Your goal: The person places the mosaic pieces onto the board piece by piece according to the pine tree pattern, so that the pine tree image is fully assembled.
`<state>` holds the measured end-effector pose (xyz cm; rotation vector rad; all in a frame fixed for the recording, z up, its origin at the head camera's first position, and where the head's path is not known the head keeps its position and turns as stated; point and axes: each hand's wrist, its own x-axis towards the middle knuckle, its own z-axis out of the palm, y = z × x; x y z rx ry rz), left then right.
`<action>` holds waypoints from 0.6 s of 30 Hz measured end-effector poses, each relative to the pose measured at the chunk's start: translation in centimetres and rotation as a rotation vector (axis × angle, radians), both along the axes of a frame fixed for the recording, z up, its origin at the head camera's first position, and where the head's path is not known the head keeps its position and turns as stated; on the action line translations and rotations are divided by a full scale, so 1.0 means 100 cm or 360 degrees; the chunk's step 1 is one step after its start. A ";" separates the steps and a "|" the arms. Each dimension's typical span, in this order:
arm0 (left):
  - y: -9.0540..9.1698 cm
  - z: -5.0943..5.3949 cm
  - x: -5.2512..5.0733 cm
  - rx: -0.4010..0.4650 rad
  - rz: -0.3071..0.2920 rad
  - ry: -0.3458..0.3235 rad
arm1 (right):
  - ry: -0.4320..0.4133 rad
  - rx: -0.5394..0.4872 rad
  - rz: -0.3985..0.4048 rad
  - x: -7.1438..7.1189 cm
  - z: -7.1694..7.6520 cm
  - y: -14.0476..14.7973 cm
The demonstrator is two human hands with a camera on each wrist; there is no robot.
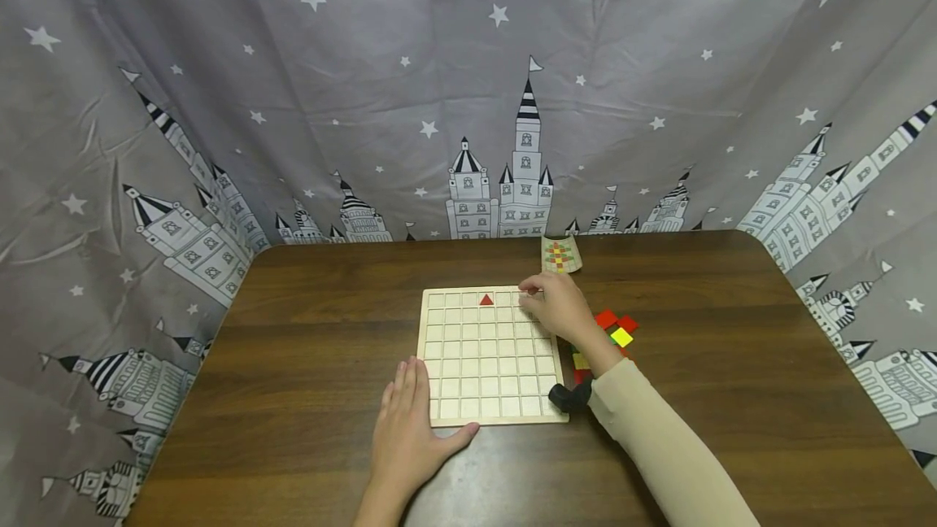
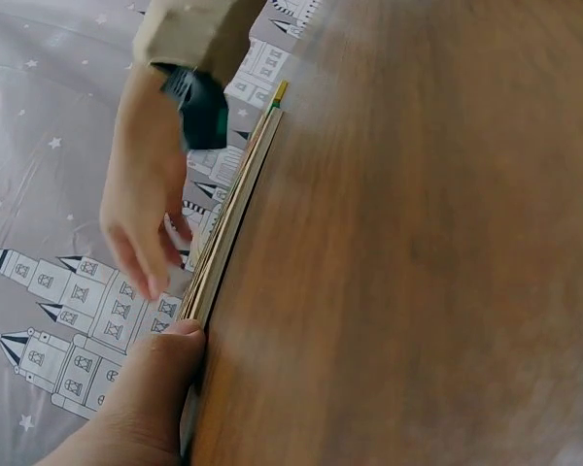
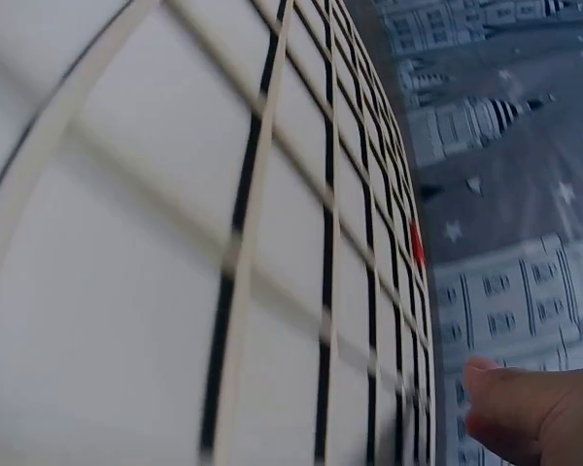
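Note:
A pale wooden grid board (image 1: pixel 489 356) lies on the table, with a red triangle (image 1: pixel 486 299) in its top row. My left hand (image 1: pixel 410 429) rests at the board's front left corner, fingers straight along the left edge and thumb (image 2: pixel 160 364) against the rim. Over the board's top right corner is my right hand (image 1: pixel 560 307), its fingers bent; a trace of red shows by the fingertips, but whether they hold a tile is unclear. The right wrist view shows fingertips (image 3: pixel 486 383) beyond the grid, with the red triangle (image 3: pixel 417 243) farther along.
Red, yellow and green tiles (image 1: pixel 621 337) lie to the right of the board, partly hidden under my right forearm. A curved pattern card (image 1: pixel 560 255) stands behind the board near the table's back edge. A grey curtain (image 1: pixel 366 63) hangs behind the table.

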<state>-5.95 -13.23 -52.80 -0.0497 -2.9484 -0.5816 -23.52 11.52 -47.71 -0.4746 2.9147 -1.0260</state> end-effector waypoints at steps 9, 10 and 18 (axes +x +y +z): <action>-0.001 0.000 0.000 -0.0011 -0.0001 0.0000 | -0.0089 0.0142 -0.0019 0.004 0.000 0.052; -0.001 0.000 0.000 -0.0012 -0.0001 0.0001 | -0.0116 0.0159 -0.0020 0.004 -0.002 0.055; 0.000 0.000 0.000 -0.0012 -0.0010 0.0003 | -0.0184 0.0234 -0.0002 0.003 -0.007 0.062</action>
